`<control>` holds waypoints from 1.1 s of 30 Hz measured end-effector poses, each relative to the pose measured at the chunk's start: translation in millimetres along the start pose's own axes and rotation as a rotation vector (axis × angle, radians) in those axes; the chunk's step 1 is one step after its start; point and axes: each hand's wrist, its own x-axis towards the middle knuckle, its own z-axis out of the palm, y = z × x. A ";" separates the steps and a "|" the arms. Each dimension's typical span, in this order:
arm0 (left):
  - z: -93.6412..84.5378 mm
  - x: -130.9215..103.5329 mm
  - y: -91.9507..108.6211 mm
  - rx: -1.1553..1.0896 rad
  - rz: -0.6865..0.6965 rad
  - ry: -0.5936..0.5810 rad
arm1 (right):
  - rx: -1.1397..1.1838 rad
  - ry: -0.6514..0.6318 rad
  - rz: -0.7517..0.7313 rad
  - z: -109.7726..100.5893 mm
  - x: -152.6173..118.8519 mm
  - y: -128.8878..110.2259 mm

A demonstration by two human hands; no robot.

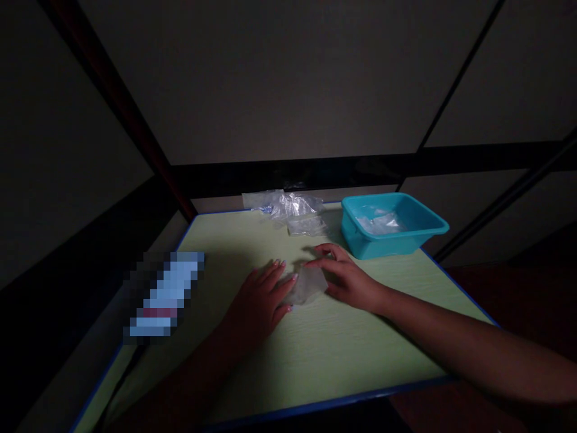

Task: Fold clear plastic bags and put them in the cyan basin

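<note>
A small, translucent whitish plastic bag [309, 285] lies on the table between my two hands. My left hand [264, 300] is spread palm down at its left side, with the fingertips touching or just overlapping the bag's left edge. On the other side, my right hand [349, 279] reaches in with curved, parted fingers. One of its fingers extends over the bag's upper edge, and its lower part sits beside the right edge. No firm grip by either hand is visible.
A turquoise plastic basin [372, 246] holding clear plastic bags [383, 224] stands at the back right. Crumpled clear plastic [293, 207] lies along the far edge of the pale green table [315, 361]. A pixelated bright object [166, 294] is at left, with a dark cable below it.
</note>
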 end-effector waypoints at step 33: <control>-2.3 -3.3 -0.8 -0.007 0.125 -0.119 | -0.226 -0.564 -0.286 -18.1 -5.6 -25.3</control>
